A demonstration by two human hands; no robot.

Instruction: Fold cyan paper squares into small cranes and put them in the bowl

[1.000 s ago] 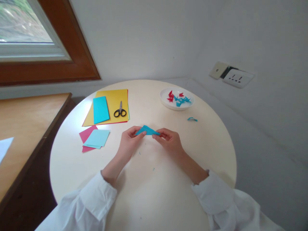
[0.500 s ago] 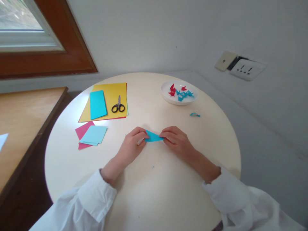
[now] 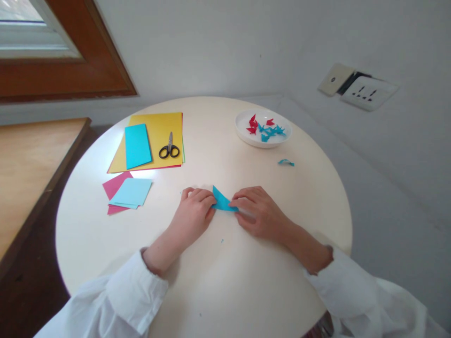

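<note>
Between my hands, low over the table, is a small piece of folded blue paper (image 3: 221,202) with a triangular outline. My left hand (image 3: 193,210) pinches its left end, thumb below and fingers curled above. At the other end, the fingers of my right hand (image 3: 260,212) are closed on the right corner. Parts of the paper are hidden under the fingertips. A tiny blue scrap (image 3: 222,241) lies on the table just in front of the hands.
Scissors (image 3: 169,149) and a folded blue sheet (image 3: 138,146) rest on yellow paper (image 3: 160,121). Pink and light blue squares (image 3: 131,192) lie nearer. A white dish (image 3: 243,136) holds several small red and blue folded pieces; a blue paper strip (image 3: 286,162) is beside it.
The blue paper has turned, its left corner now pointing up and away. My left hand has rolled over it, and the right fingers have shifted slightly along the edge. The view has moved a little.
</note>
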